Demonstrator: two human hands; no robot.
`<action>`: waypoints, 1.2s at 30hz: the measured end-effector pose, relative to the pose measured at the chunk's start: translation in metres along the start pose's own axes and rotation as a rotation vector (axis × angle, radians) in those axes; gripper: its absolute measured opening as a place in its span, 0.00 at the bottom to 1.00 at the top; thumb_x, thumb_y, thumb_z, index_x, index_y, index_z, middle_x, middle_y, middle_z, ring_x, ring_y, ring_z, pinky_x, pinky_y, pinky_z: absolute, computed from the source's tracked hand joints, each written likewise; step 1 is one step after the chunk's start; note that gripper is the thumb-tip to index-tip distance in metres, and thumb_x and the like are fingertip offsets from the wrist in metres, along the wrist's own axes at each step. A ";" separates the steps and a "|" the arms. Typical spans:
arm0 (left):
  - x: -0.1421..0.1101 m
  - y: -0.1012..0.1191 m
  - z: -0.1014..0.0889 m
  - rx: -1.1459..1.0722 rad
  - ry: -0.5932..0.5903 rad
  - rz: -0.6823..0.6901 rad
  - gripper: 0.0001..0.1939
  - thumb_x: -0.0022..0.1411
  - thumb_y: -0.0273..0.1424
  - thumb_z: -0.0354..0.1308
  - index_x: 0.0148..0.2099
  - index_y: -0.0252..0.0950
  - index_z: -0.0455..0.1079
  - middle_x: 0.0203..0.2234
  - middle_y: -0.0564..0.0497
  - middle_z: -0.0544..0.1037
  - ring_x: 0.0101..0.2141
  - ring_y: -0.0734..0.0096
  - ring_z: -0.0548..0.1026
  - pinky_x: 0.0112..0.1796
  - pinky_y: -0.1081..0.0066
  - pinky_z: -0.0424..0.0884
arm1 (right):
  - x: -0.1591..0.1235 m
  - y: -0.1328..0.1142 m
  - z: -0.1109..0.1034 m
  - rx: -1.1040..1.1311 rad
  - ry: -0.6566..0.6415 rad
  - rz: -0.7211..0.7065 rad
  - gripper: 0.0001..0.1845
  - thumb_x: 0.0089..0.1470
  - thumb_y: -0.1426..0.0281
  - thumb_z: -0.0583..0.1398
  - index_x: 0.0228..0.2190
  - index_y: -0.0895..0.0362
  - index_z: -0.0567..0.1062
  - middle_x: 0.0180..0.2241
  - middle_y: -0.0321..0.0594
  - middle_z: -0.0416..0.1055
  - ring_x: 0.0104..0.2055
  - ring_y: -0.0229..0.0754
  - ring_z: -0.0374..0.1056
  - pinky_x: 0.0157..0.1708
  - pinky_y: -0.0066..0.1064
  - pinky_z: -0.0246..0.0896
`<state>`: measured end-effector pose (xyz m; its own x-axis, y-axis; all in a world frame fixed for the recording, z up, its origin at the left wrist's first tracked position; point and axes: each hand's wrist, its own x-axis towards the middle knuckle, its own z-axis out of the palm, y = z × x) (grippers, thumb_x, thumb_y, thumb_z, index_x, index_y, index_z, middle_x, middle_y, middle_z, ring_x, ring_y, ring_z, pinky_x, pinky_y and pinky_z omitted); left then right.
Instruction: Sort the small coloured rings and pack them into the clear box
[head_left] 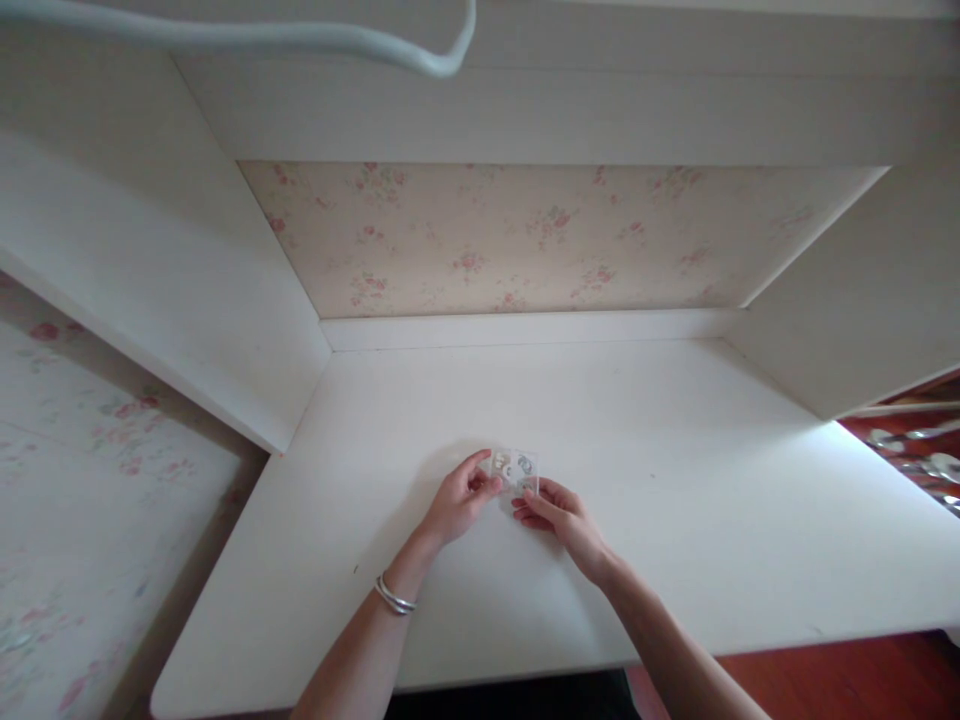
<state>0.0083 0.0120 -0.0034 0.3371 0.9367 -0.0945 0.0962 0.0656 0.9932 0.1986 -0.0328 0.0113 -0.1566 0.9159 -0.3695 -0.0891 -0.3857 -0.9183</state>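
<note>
Between left hand (456,503) and right hand (566,522) — a small clear case (516,466)
Left hand pinches its left side; the case lies just right of that hand over the white desk (420,390), long axis hard to tell; see-through, silvery and pale bits showing; right hand pinches its near right corner — both equally close.

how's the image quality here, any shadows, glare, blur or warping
Head view: soft, dim light, with a faint shadow on the white desk beside the left hand; head view: no harsh glare, but the clear plastic case shows too small to make out its inside; head view: wide-angle stretch toward the edges, and the pale curved tube up top looks soft.
</note>
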 end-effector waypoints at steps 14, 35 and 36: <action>0.000 -0.001 -0.001 0.129 -0.041 -0.005 0.30 0.63 0.47 0.46 0.62 0.35 0.57 0.33 0.50 0.75 0.23 0.77 0.65 0.26 0.74 0.63 | 0.010 -0.006 -0.042 0.060 0.168 -0.068 0.17 0.50 0.57 0.62 0.33 0.58 0.75 0.29 0.39 0.72 0.30 0.37 0.68 0.31 0.28 0.68; 0.000 -0.012 0.005 0.196 0.034 0.058 0.22 0.63 0.41 0.49 0.56 0.36 0.63 0.32 0.50 0.75 0.28 0.76 0.70 0.31 0.74 0.65 | 0.068 -0.023 -0.227 0.251 0.936 -0.061 0.04 0.51 0.76 0.61 0.27 0.62 0.69 0.25 0.37 0.71 0.24 0.31 0.70 0.31 0.18 0.72; 0.000 -0.012 0.005 0.202 0.035 0.058 0.22 0.63 0.41 0.49 0.56 0.36 0.63 0.32 0.50 0.75 0.28 0.76 0.70 0.31 0.74 0.66 | 0.067 -0.023 -0.228 0.216 0.933 -0.057 0.04 0.51 0.74 0.61 0.27 0.62 0.70 0.26 0.38 0.71 0.25 0.32 0.71 0.31 0.18 0.71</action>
<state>0.0117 0.0099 -0.0156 0.3149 0.9486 -0.0315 0.2643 -0.0558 0.9628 0.4147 0.0627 -0.0252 0.6919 0.6169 -0.3751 -0.2662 -0.2650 -0.9268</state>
